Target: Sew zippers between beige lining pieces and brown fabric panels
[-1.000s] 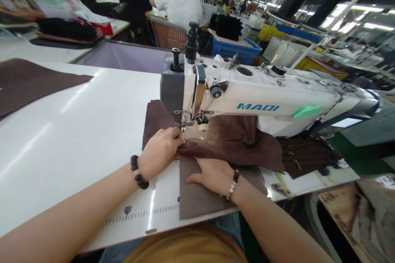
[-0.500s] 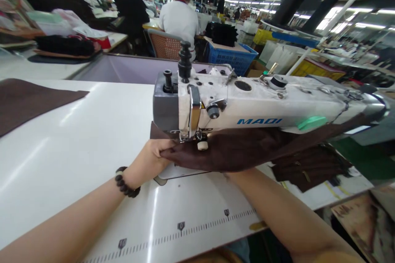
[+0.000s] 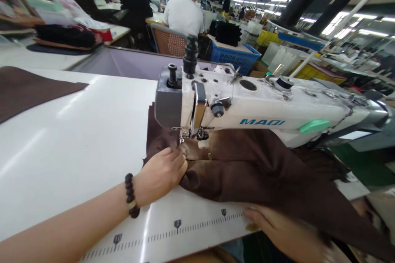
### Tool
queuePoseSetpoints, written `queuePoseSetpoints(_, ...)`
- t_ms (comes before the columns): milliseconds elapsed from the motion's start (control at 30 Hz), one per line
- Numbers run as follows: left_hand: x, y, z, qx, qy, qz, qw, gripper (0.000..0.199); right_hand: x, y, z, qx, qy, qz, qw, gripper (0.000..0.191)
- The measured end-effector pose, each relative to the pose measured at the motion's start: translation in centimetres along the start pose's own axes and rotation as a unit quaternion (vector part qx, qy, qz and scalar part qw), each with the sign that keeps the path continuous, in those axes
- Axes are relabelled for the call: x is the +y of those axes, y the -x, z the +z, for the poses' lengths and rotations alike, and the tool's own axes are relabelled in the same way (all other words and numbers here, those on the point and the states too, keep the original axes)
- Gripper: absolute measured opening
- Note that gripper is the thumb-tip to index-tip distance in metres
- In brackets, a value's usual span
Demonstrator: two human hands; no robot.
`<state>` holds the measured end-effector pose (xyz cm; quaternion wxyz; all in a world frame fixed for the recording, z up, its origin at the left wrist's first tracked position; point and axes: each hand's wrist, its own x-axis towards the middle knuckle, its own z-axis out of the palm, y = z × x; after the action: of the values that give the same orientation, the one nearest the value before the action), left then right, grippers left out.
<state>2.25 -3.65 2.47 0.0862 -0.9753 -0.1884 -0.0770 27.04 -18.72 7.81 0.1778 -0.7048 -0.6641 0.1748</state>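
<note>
A large piece of dark brown fabric [image 3: 247, 176] lies under the head of a white sewing machine [image 3: 262, 109] and drapes off to the right. My left hand [image 3: 163, 172], a dark bead bracelet on its wrist, is closed on the fabric just in front of the presser foot [image 3: 182, 137]. A small gold-coloured tab [image 3: 210, 156] shows along a straight seam or opening in the fabric. My right hand [image 3: 268, 224] is at the table's front edge, under the fabric's lower side, fingers stretched out to the left. Fabric and blur partly hide it.
Another brown piece [image 3: 33, 90] lies at the table's far left. A printed ruler scale [image 3: 177, 230] runs along the front edge. Behind the machine, a person in white [image 3: 184, 14] sits on a chair near a blue crate [image 3: 249, 58]. Black thread cones [image 3: 302, 0] stand upper right.
The fabric has been spread out flatter and now hangs over the table's right front. My right hand has come out from beneath it toward the front edge. My left hand has shifted slightly right.
</note>
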Motion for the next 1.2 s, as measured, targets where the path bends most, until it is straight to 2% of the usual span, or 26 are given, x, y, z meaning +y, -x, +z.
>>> queuePoseSetpoints(67, 0.4, -0.5, -0.1, -0.027, -0.025, -0.001, 0.999, 0.017, -1.0, -0.5, -0.9, -0.084, -0.076, -0.109, 0.988, 0.038)
queuePoseSetpoints(133, 1.0, -1.0, -0.4, -0.059, -0.033, -0.005, 0.998, 0.015, -2.5, -1.9, 0.0, -0.094, -0.127, -0.164, 0.974, 0.030)
queuePoseSetpoints(200, 1.6, -0.8, -1.0, -0.091, -0.022, -0.015, 0.996, 0.014, -4.1, -3.7, 2.6, -0.021, -0.086, -0.139, 0.986, 0.032)
queuePoseSetpoints(233, 1.8, -0.5, -1.3, -0.104, -0.008, -0.029, 0.994, 0.013, -4.7, -4.6, 4.3, -0.008, -0.028, -0.138, 0.990, 0.034)
queuePoseSetpoints(300, 1.9, 0.8, -1.9, -0.124, 0.037, -0.065, 0.989, 0.016, -5.5, -5.9, 7.6, -0.031, 0.077, -0.142, 0.986, 0.041)
queuePoseSetpoints(400, 1.2, 3.1, -2.5, -0.147, 0.140, -0.078, 0.976, 0.054, -5.4, -6.5, 10.2, -0.080, 0.142, -0.141, 0.976, 0.055)
queuePoseSetpoints(433, 0.8, 3.5, -2.6, -0.149, 0.166, -0.077, 0.972, 0.060, -5.2, -6.5, 10.4, -0.087, 0.143, -0.144, 0.975, 0.058)
queuePoseSetpoints(500, 0.2, 3.5, -2.6, -0.137, 0.179, -0.093, 0.970, 0.053, -4.6, -6.7, 10.2, -0.087, 0.133, -0.156, 0.975, 0.059)
queuePoseSetpoints(600, -0.1, 2.3, -1.9, -0.102, 0.107, -0.131, 0.980, 0.045, -3.8, -7.4, 9.5, -0.083, 0.125, -0.166, 0.975, 0.058)
queuePoseSetpoints(733, 0.4, 1.7, 0.0, -0.069, 0.024, -0.135, 0.988, 0.056, -3.2, -9.0, 8.8, -0.103, 0.126, -0.192, 0.968, 0.053)
queuePoseSetpoints(833, 0.4, 2.2, 1.1, -0.059, 0.022, -0.127, 0.990, 0.063, -2.5, -10.5, 8.1, -0.132, 0.116, -0.221, 0.959, 0.050)
queuePoseSetpoints(967, 0.0, 1.9, 1.0, -0.057, 0.046, -0.148, 0.986, 0.067, -1.9, -12.5, 7.4, -0.145, 0.092, -0.259, 0.951, 0.043)
queuePoseSetpoints(1033, -0.1, 1.1, 0.7, -0.062, 0.058, -0.165, 0.983, 0.065, -2.3, -12.9, 7.6, -0.118, 0.094, -0.255, 0.955, 0.036)
queuePoseSetpoints(1133, -0.2, 0.1, 0.7, -0.061, 0.060, -0.182, 0.980, 0.060, -3.3, -12.6, 8.5, -0.046, 0.116, -0.227, 0.966, 0.028)
queuePoseSetpoints(1200, -0.1, 0.0, 1.1, -0.050, 0.056, -0.186, 0.980, 0.060, -3.7, -12.3, 9.1, -0.029, 0.114, -0.219, 0.969, 0.027)
